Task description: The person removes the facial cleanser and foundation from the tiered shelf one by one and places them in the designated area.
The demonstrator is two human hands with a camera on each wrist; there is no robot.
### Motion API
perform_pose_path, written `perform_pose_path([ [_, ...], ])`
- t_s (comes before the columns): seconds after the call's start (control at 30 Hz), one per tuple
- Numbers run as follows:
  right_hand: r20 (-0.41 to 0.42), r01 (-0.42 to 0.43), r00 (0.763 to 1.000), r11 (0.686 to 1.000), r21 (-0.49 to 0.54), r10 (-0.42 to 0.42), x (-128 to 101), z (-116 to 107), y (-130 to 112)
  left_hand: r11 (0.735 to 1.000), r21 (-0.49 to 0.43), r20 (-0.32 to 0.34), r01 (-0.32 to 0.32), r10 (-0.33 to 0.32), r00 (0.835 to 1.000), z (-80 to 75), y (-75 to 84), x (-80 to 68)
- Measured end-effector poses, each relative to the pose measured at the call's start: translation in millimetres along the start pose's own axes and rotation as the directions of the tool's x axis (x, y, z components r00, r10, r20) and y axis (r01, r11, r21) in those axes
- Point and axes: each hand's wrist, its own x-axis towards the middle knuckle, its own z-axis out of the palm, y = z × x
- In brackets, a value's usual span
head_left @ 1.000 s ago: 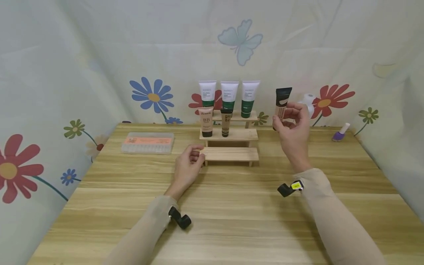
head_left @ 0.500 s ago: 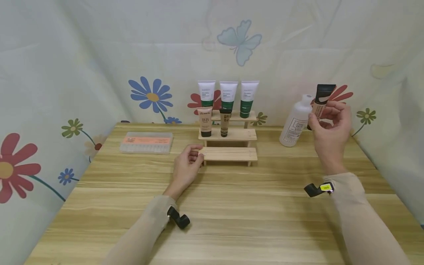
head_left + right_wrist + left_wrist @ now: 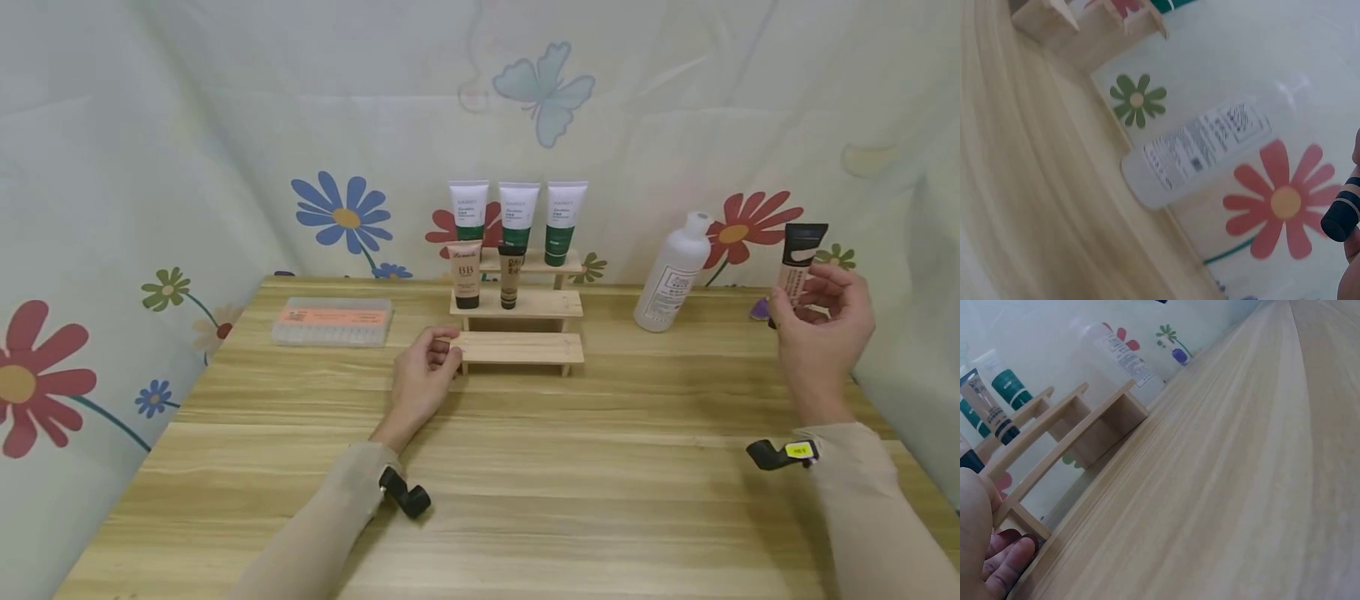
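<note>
Rightward since earlier: right hand [image 3: 823,333] with slim beige, black-capped tube [image 3: 797,262].

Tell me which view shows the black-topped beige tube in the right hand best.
The head view: the black-topped beige tube shows almost whole, upright in the right hand. The right wrist view catches only its dark end. The left wrist view misses it.

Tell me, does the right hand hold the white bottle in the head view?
No, the right hand holds a beige tube with a black cap, while the white bottle stands apart on the table.
</note>
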Motion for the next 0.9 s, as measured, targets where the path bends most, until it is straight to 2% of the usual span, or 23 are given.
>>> perform_pose_path([
  [0.2,0.022,-0.049,0.998,0.992,-0.116,0.052,-3.4,-19.1,23.7,1.000,0.001,-0.010,-0.007,0.007,1.000,-2.2,0.8,0.0],
  [0.53,0.051,-0.155,0.984,0.962,-0.223,0.170,-3.3,-49.3,92.9,1.000,0.001,0.000,0.008,-0.008,1.000,-2.5,-0.8,-0.6],
  [0.9,0.147,-0.188,0.957,0.923,-0.335,0.248,-6.0,-66.5,118.4,1.000,0.011,0.001,0.008,-0.008,1.000,-0.7,1.4,-1.3],
])
